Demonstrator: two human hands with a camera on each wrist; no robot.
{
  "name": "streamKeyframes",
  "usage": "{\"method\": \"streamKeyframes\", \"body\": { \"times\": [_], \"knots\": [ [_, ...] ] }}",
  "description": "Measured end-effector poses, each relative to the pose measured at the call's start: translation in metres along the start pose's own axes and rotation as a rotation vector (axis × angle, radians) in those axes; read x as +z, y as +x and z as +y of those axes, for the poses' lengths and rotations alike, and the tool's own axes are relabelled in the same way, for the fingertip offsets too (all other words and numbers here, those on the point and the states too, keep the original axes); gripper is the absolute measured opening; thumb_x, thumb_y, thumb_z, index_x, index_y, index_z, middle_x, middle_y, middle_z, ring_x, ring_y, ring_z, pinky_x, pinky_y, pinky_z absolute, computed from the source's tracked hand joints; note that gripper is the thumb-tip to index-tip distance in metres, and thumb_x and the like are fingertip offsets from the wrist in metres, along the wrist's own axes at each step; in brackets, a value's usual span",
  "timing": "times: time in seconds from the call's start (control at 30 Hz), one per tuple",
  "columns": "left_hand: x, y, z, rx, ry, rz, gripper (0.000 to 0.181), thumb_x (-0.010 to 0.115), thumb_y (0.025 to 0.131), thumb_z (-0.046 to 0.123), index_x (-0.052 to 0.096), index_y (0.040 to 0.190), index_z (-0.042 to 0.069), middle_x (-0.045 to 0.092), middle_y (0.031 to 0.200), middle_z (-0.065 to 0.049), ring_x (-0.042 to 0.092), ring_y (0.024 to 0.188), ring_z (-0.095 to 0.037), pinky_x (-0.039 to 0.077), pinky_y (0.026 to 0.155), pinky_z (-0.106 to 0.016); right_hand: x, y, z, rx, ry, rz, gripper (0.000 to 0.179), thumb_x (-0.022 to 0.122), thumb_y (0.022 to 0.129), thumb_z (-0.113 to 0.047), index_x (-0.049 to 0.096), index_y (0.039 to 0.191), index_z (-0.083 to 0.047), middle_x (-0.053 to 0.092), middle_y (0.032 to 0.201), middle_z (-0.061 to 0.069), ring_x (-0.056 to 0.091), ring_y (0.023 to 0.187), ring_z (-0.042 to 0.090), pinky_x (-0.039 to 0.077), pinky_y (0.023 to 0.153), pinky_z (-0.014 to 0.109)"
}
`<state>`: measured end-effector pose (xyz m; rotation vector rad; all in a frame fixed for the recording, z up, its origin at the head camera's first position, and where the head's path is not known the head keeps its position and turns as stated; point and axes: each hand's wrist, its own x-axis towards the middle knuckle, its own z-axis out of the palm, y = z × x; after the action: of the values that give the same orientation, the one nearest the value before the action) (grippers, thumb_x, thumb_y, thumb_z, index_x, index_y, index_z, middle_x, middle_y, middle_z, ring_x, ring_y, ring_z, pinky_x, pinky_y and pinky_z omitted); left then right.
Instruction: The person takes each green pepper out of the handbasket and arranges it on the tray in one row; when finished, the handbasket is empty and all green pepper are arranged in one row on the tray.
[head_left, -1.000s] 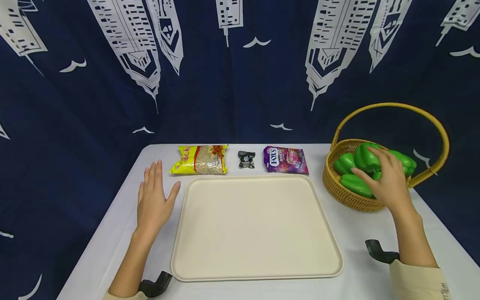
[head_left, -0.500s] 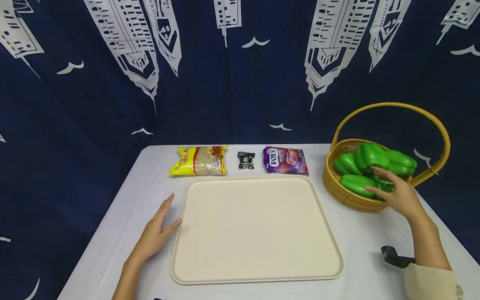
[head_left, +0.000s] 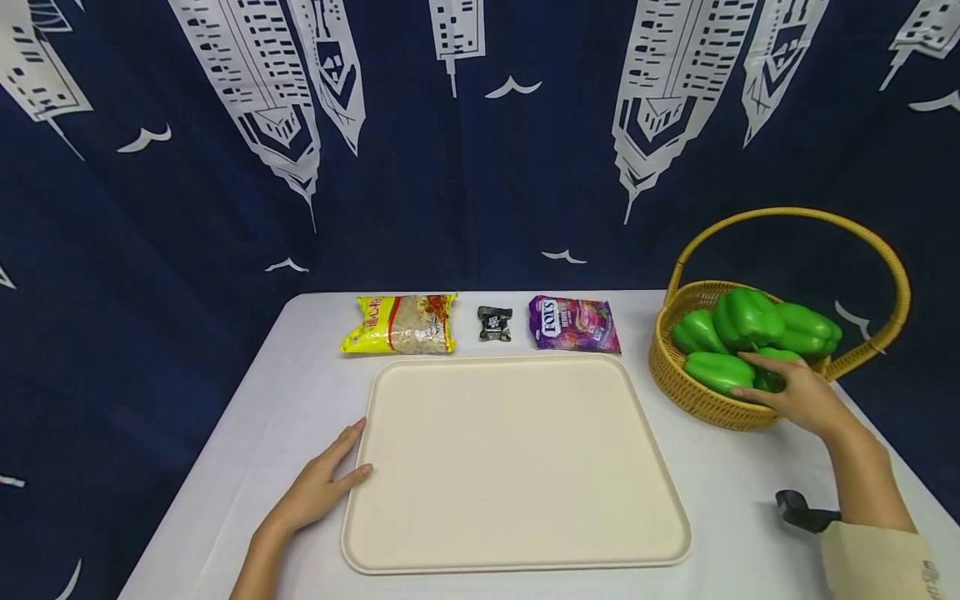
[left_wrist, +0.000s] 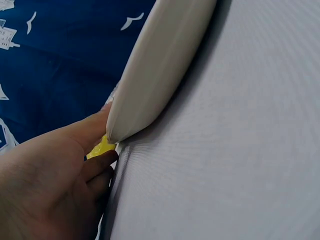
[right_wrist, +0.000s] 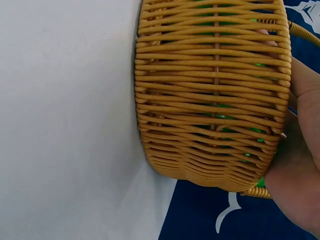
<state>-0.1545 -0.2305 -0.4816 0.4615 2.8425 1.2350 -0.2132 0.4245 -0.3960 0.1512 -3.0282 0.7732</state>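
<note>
Nearest me, one cream rectangular tray point(head_left: 517, 467) is lying on one white-covered table point(head_left: 720, 492), and my left hand point(head_left: 318, 492) is resting at its left rim, fingers extended and gripping nothing. At right, my right hand point(head_left: 806, 396) is reaching into one wicker basket point(head_left: 693, 404), thumb and fingers bracketing one green bell pepper point(head_left: 768, 382) at its near right side; I cannot tell whether they are grasping it. Five bell peppers point(head_left: 747, 318) in all are showing there, glossy, plump and bright green, one sitting on top. Beyond the tray, three packets are lying in a row: one yellow bag point(head_left: 405, 323), one small black wrapper point(head_left: 495, 323) and one purple Fox's Berries bag point(head_left: 574, 323). One navy curtain point(head_left: 465, 183), printed with white towers, is hanging behind.
</note>
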Motion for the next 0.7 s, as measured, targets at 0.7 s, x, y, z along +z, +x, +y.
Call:
{"method": "streamKeyframes", "body": {
  "times": [0.7],
  "knots": [
    [0.003, -0.001, -0.005, -0.005, 0.006, 0.008, 0.064, 0.055, 0.091, 0.041, 0.032, 0.145, 0.016, 0.026, 0.148, -0.016, 0.02, 0.136, -0.035, 0.018, 0.104, -0.059, 0.003, -0.005, -0.012, 0.026, 0.107, 0.182, 0.08, 0.073, 0.08, -0.033, 0.032, 0.14, 0.0, 0.03, 0.134, 0.036, 0.039, 0.107, 0.058, 0.032, 0.08, 0.07]
  ]
}}
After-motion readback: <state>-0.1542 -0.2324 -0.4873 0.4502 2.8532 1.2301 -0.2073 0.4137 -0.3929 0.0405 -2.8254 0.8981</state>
